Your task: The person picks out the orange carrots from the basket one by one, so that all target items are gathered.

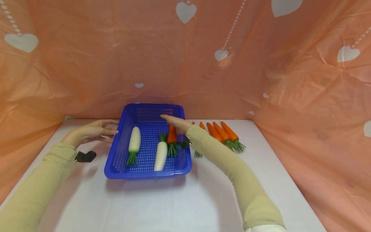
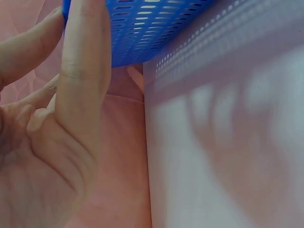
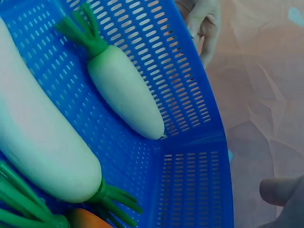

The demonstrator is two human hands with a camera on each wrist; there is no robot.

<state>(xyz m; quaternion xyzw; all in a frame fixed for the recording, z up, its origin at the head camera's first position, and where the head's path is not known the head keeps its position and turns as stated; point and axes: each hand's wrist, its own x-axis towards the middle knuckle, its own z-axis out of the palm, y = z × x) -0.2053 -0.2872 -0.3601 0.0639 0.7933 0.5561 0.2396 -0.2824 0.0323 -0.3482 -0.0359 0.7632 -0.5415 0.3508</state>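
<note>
A blue plastic basket (image 1: 147, 175) with slotted walls stands on the white table. Inside it lie a white radish with green stems (image 1: 134, 140) at the left, a second white radish (image 1: 160, 156) nearer the front, and an orange carrot (image 1: 172, 135) at the right. My left hand (image 1: 97, 131) is at the outside of the basket's left wall, fingertips right at the rim. Over the right side of the basket reaches my right hand (image 1: 178, 124), fingers extended and holding nothing, partly covering the carrot. Its thumb (image 3: 280, 190) shows in the right wrist view.
Several orange carrots (image 1: 229, 132) with green tops lie side by side on the table, right of the basket; my right sleeve (image 1: 220, 158) hides part of them. An orange cloth with white hearts (image 1: 185, 64) hangs behind and along both sides of the white table (image 1: 162, 209).
</note>
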